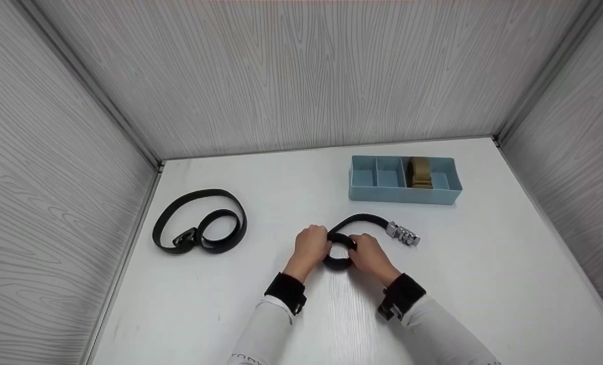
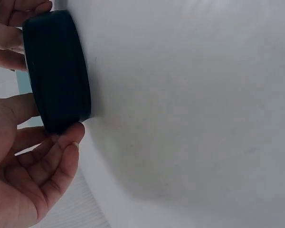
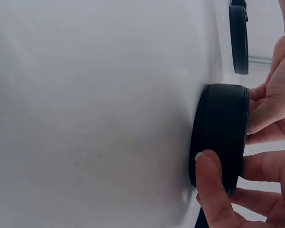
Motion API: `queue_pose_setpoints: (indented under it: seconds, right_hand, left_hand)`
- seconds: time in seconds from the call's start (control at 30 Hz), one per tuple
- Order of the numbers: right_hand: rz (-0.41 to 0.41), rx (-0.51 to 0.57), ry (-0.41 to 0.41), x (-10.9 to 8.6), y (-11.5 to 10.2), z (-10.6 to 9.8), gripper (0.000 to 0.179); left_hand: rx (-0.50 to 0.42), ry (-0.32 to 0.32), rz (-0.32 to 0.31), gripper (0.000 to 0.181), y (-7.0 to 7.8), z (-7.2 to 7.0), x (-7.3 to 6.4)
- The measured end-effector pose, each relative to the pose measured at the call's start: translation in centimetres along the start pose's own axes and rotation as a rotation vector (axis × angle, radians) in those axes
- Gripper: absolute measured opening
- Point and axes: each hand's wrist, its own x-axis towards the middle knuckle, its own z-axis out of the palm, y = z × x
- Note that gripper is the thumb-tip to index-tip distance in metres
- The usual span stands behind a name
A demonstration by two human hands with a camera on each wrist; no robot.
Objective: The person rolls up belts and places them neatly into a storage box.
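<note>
Black belt (image 1: 338, 264) is mid-table, coiled into a ring near the person, edge down on the white tabletop (image 1: 271, 203) as far as I can tell. Left hand (image 1: 310, 247) grips the ring's left side, right hand (image 1: 371, 256) pinches its right side, thumb outside, a finger to the inner face; both sets of fingers narrow on the strap wall. Loose length leaves the ring's far side and arcs right to a silver buckle (image 1: 403, 234), lying flat right of the hands. Handling, my read: strap light, bendy but springy, will try to unwind if let go; smooth face may slide layer on layer; buckle is the heavy end and could drag. Not fragile. Best hold: opposite sides of the ring, thumbs outside, fingers inside, keeping the layers edge-aligned. Containers: one blue tray (image 1: 403, 194), far right. Two left compartments empty; a tan belt (image 1: 421, 170), rolled, stands right of the second divider. Can't tell if another divider hides behind it. Second black belt (image 1: 223, 247) sits far left, loosely looped, well apart from the hands.
</note>
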Motion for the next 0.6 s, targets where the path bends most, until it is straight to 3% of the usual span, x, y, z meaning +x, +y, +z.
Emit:
queue_pose_setpoints:
  seconds: [0.13, 0.27, 0.5, 0.6]
  right_hand:
    - [-0.058, -0.034, -0.056, 0.1, 0.2, -0.1, 0.028]
    - [-0.063, -0.045, -0.073, 0.1, 0.2, -0.3, 0.032]
    - [0.1, 0.005, -0.027, -0.3, 0.0, -0.6, 0.044]
    - [0.159, 0.044, 0.0, -0.6, -0.2, -0.7, 0.031]
  left_hand:
    - [0.02, -0.026, 0.027, 0.017, 0.0, 0.3, -0.1]
    - [0.075, -0.018, 0.055, 0.018, 0.1, 0.5, -0.2]
    - [0.086, -0.017, 0.009, 0.009, 0.8, 0.8, -0.1]
    - [0.068, -0.03, -0.016, 0.005, 1.1, 0.8, 0.0]
